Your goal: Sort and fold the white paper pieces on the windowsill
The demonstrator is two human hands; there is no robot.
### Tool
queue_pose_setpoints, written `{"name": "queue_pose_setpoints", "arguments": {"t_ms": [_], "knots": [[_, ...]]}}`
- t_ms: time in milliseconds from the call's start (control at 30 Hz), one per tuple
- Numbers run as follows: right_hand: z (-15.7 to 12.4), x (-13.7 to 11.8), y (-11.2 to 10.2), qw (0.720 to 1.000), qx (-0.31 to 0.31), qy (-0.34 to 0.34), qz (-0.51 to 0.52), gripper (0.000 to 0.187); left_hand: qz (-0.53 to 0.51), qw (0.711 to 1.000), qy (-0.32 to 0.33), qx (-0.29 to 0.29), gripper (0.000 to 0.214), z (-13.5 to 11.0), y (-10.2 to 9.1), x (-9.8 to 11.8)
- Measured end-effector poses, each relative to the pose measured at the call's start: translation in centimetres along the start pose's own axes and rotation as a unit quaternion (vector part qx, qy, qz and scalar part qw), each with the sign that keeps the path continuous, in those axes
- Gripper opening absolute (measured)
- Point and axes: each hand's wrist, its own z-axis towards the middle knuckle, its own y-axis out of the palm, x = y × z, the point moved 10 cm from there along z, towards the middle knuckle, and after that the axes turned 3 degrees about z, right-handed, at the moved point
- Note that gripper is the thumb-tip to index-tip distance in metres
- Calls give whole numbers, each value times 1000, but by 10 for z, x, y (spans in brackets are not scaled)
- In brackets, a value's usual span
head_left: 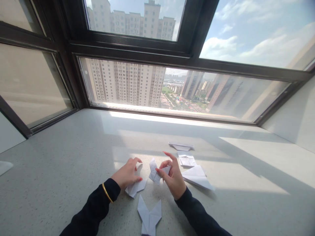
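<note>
My right hand (172, 175) pinches a small folded white paper piece (155, 172) between thumb and fingers, holding it just above the speckled sill (73, 164). My left hand (128, 173) rests with curled fingers on another folded white paper piece (135, 187) lying flat on the sill. Both arms wear dark sleeves, and a gold bangle sits on the left wrist. A finished folded paper shape with two pointed ears (149, 218) lies close to me, between my forearms.
Three more folded papers lie right of my hands: a flat pointed one (198, 178), a small squarish one (186, 160) and a thin one (181, 146) farther back. A dark-framed window (172, 62) runs along the sill's far edge. A white wall (292, 121) rises at right.
</note>
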Motion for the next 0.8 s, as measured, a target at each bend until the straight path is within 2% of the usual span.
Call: {"name": "queue_pose_setpoints", "arguments": {"t_ms": [67, 100, 133, 233, 300, 367, 500, 667, 800], "knots": [[0, -4, -2, 1000, 12, -15, 9, 57, 24, 998, -13, 50, 50, -1, -12, -1], [0, -6, -3, 1000, 17, -23, 11, 58, 37, 998, -21, 53, 53, -3, -15, -3], [0, -7, -4, 999, 20, -31, 13, 60, 46, 998, -25, 38, 59, -5, -15, -4], [-1, -8, -3, 999, 19, -43, 21, 62, 29, 998, 10, -63, 79, -11, -3, 1], [-1, -7, -1, 999, 9, -46, 27, 62, -1, 995, 28, -98, 84, -14, 2, 6], [-2, -6, 3, 999, -6, -44, 28, 63, -34, 994, 29, -97, 82, -13, 3, 8], [-3, -11, 6, 997, -20, -57, 39, 65, -144, 987, 46, -50, 72, -4, 0, 18], [-4, -22, 6, 995, -23, -79, 55, 66, -352, 934, 64, -18, 38, 3, 0, 29], [-7, -24, 5, 995, -14, -102, -7, 63, -431, 899, 76, -21, 36, 1, 6, 39]]}}
